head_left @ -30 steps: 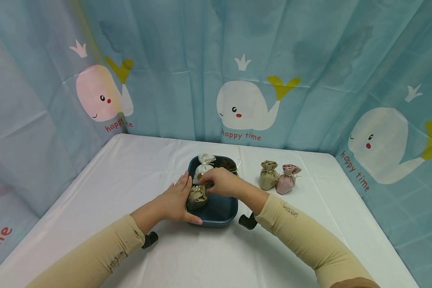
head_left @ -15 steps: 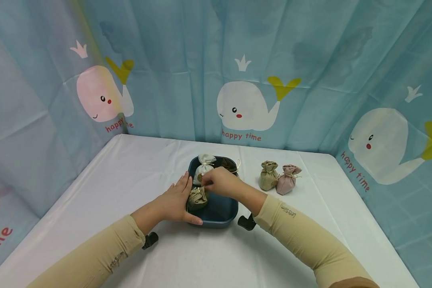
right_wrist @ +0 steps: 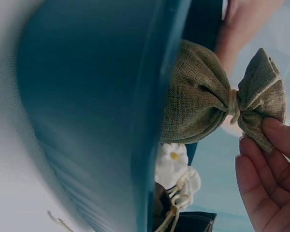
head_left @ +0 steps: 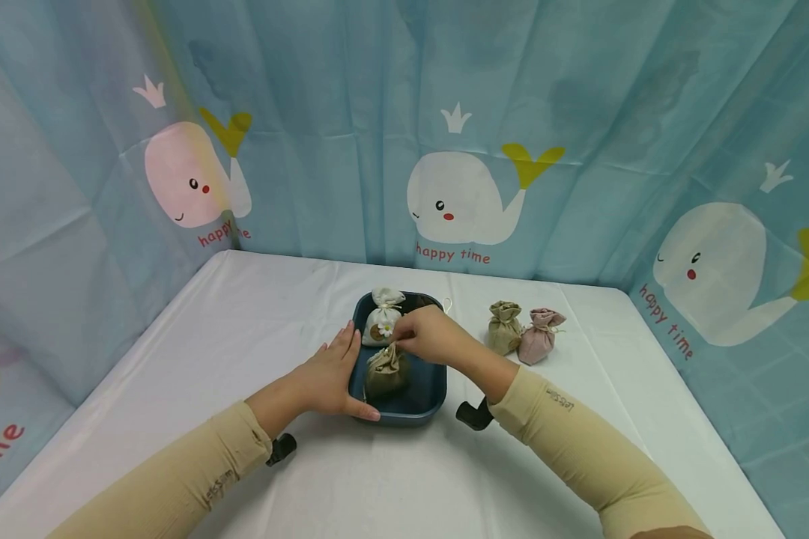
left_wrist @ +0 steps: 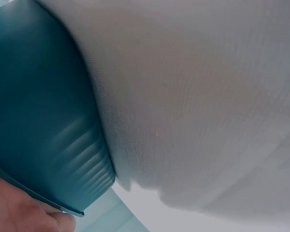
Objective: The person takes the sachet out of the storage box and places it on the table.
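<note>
A dark blue rectangular tub [head_left: 413, 419] stands on the white-covered table in the head view. My left hand [head_left: 326, 378] lies along its left rim, fingers straight and thumb at the front corner; in the left wrist view those fingers [left_wrist: 24, 212] touch the rim. With thumb and fingertips, my right hand [head_left: 438, 340] pinches the gathered top of an olive-brown cloth drawstring pouch [head_left: 386, 376]. This pouch [right_wrist: 195, 94] is upright inside the tub, tied at its neck with a cord. Behind it sits a white pouch [head_left: 382, 318] with a daisy.
Right of the tub, an olive pouch [head_left: 504, 329] and a pink pouch [head_left: 538, 337] stand side by side on the table. A dark pouch [right_wrist: 195, 222] with a pale cord lies in the tub's far right part. A whale-print curtain [head_left: 310, 172] surrounds the table.
My right hand has moved right, drawing the olive-brown pouch from its tipped position at the tub's left wall to upright nearer the middle. The white pouch's daisy now shows. My left hand stays put.
</note>
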`<action>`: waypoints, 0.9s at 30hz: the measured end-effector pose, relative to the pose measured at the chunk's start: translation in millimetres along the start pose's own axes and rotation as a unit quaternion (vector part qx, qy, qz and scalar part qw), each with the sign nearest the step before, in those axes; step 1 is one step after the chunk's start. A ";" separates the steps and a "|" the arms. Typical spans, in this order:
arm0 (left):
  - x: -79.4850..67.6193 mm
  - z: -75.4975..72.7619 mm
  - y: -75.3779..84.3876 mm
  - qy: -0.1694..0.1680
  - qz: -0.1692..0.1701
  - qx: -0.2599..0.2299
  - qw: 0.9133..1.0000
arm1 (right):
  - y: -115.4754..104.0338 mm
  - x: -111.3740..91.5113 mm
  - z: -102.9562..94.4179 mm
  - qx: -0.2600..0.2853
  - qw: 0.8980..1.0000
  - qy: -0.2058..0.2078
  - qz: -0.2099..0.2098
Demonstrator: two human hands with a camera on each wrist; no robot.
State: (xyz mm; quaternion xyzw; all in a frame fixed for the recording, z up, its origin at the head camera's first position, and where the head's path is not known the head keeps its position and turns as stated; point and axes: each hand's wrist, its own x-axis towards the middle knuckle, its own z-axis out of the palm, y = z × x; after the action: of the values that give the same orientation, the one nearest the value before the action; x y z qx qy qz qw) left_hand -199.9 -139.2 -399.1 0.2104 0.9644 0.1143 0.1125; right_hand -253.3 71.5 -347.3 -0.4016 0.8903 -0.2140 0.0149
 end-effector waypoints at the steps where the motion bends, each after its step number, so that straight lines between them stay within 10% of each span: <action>1: 0.4 0.2 -0.2 0.000 0.000 0.000 1.000 | 0.3 -0.6 -1.2 0.005 1.000 0.006 0.002; 27: 1.6 1.1 -0.1 0.003 -0.003 0.000 1.000 | 2.5 -11.2 -39.2 0.059 0.994 0.065 0.070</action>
State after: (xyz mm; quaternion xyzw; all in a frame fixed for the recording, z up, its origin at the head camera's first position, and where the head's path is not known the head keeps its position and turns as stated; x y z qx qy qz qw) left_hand -201.0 -138.4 -400.4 0.2073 0.9653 0.1145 0.1101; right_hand -255.2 95.5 -314.3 -0.3217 0.9014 -0.2898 -0.0043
